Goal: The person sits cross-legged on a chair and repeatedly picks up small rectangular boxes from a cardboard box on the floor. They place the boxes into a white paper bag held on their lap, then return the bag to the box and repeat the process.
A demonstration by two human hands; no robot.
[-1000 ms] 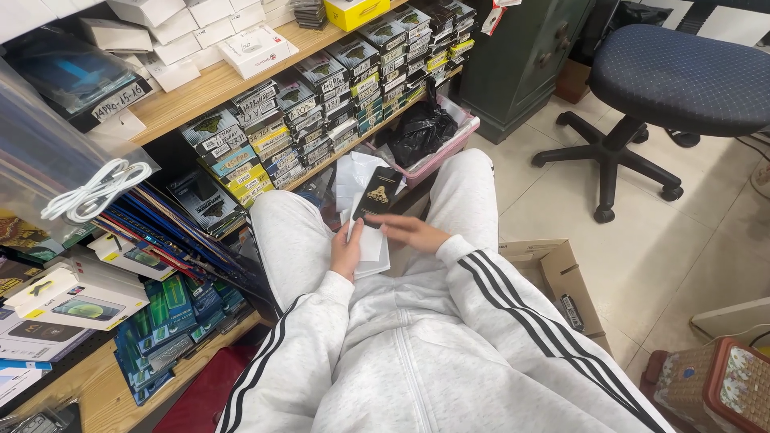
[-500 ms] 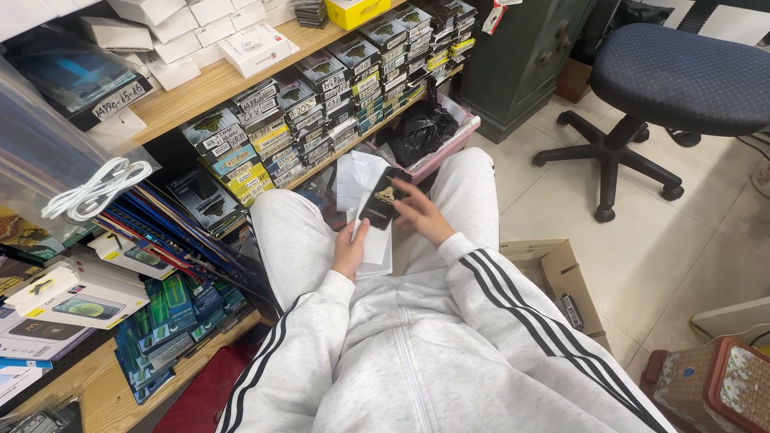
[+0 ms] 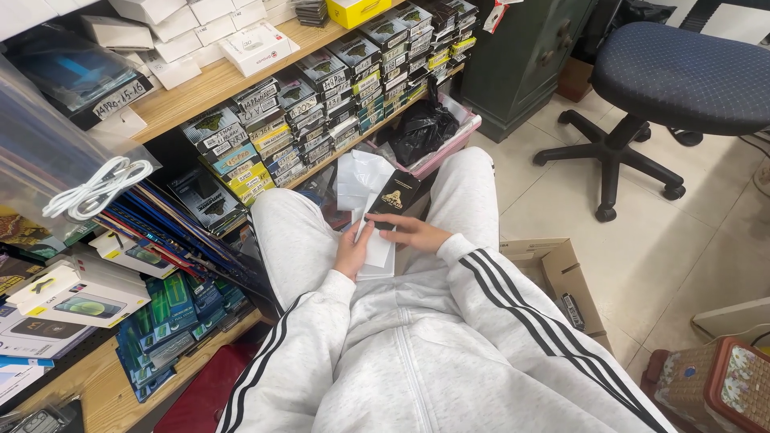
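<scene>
Partly hidden under the left hand (image 3: 353,251), a stack of white sheets (image 3: 377,250) lies on the lap — its lower edge is lost behind the fingers, which curl over the stack's left side and press on it. Just right of that, the right hand (image 3: 413,232) grips the bottom end of a small black packet (image 3: 395,194) with a gold emblem, tilted up and away; crumpled white paper (image 3: 359,178) stands just behind it. Whether the packet is sealed cannot be told.

Far left of the hands, a white cable (image 3: 96,187) hangs in a clear bag, above flat boxes (image 3: 76,293) cut off by the edge. Beyond the hands, wooden shelves (image 3: 200,84) carry rows of small labelled packs. A pink bin (image 3: 453,148) ahead holds a black plastic bag (image 3: 421,128). Right of the hands, an open cardboard box (image 3: 561,277) sits on the floor — inside it a small dark item, too small to make out. Farther right stands a blue office chair (image 3: 682,72).
</scene>
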